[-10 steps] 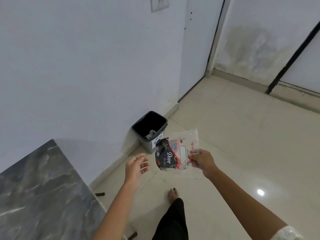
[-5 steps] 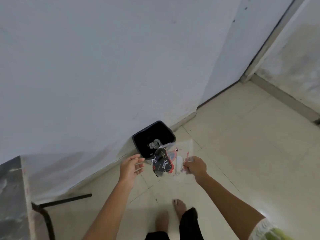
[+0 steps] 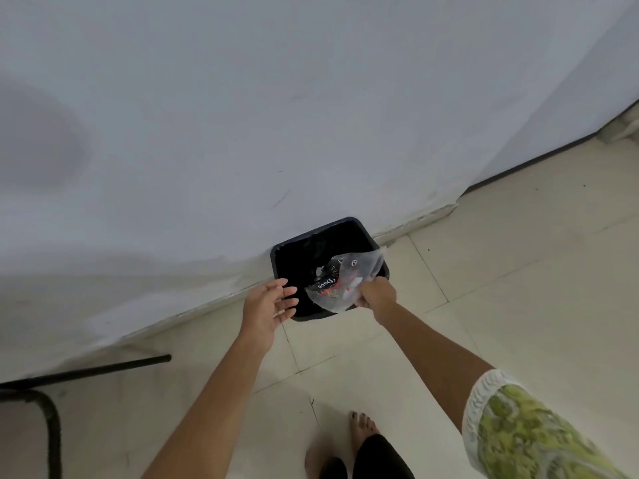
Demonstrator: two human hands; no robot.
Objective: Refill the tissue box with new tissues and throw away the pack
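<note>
Crinkly clear plastic pack (image 3: 345, 281), seemingly matt black bin (image 3: 294, 245), glossy tiles (image 3: 518, 271).

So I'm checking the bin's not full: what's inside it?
The bin looks mostly dark inside. The pack in the right hand covers part; its bottom can't be seen.

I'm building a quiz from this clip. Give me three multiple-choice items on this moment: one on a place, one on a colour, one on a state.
1. Where is the pack?
A. on the floor
B. over the bin
C. on a table

2. What colour is the bin?
A. black
B. white
C. green

3. How is the left hand?
A. gripping the pack
B. in a fist
C. open, empty

Answers:
1 B, the right hand holds it above the bin's opening.
2 A, rim and inside are black.
3 C, fingers spread beside the bin, touching nothing.
</note>
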